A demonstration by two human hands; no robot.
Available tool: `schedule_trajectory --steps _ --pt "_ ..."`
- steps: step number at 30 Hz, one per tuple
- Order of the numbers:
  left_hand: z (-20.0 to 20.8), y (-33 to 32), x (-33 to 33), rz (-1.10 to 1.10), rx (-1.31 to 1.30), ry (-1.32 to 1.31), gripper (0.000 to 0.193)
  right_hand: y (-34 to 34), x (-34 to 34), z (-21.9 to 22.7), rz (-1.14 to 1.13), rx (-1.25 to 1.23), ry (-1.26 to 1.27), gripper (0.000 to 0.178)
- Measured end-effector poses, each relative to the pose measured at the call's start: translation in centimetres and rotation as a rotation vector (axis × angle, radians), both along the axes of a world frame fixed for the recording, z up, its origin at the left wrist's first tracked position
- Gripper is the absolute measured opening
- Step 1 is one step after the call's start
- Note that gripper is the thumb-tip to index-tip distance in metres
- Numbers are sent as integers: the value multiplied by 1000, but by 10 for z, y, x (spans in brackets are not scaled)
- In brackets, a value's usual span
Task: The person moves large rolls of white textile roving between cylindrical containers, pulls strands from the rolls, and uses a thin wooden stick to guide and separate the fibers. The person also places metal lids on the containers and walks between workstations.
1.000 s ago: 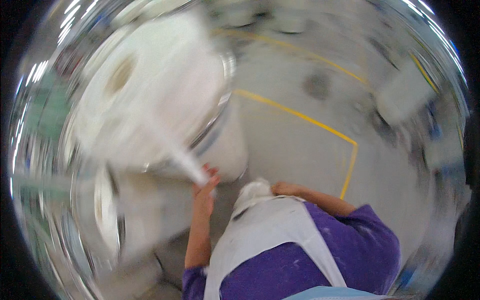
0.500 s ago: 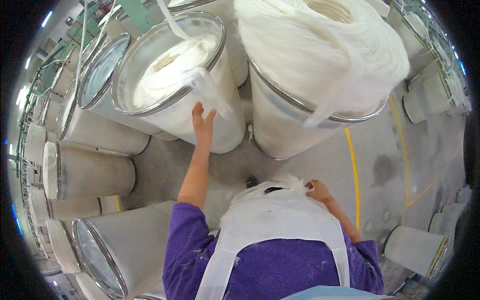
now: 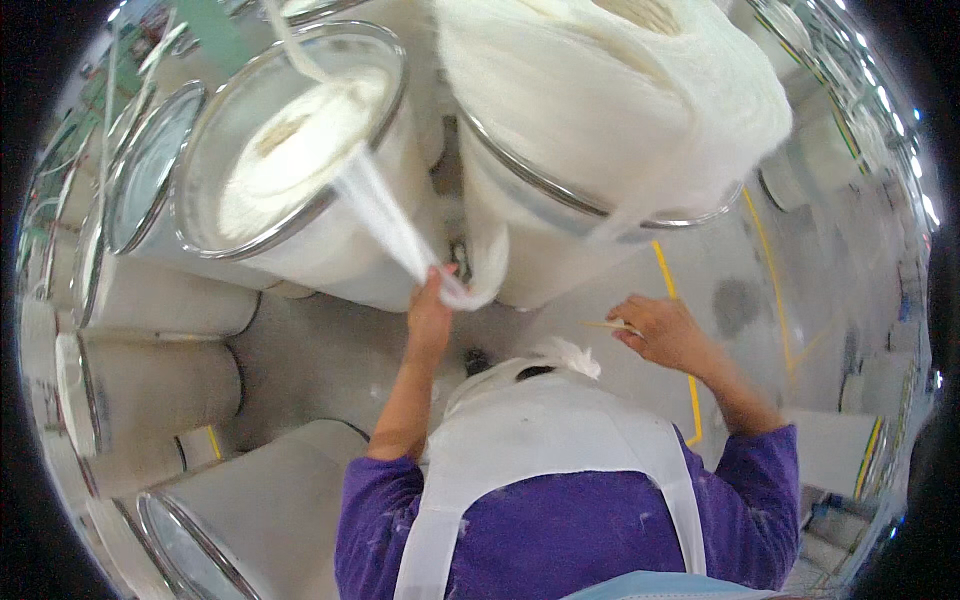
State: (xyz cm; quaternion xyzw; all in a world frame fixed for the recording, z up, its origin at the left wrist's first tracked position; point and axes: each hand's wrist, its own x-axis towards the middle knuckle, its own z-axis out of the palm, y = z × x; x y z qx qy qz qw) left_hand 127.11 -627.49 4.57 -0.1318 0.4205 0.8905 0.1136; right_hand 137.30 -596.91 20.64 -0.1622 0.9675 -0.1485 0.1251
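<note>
My left hand (image 3: pixel 430 312) is closed on a white fibre sliver (image 3: pixel 385 210). The band runs down over the rim of a tall whitish can (image 3: pixel 355 255) at the upper left, and its free end loops beside my fingers. Coiled sliver (image 3: pixel 320 135) lies inside that can. My right hand (image 3: pixel 655 328) pinches a thin yellowish stick (image 3: pixel 605 324) out to the right of my apron (image 3: pixel 560 425). A tuft of white fibre (image 3: pixel 572 355) pokes up at the apron's pocket opening.
A second can (image 3: pixel 510 225), heaped above its rim with white sliver (image 3: pixel 620 110), stands ahead to the right. More cans line the left side, including one (image 3: pixel 290 500) near my left elbow. Yellow lines (image 3: pixel 694 400) mark the grey floor on the right.
My left hand has taken hold of the sliver hanging from the left can and drawn it down toward me. My right hand has left the apron pocket and moved up with the stick.
</note>
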Motion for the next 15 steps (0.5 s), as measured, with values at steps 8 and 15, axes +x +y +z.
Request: schedule_trajectory --steps 8,15 --pt "-105 -66 75 -36 -208 -120 23 -12 -51 65 334 513 490 41" --pt "-136 -67 102 -48 -353 -64 34 -5 -101 55 640 730 543 33"
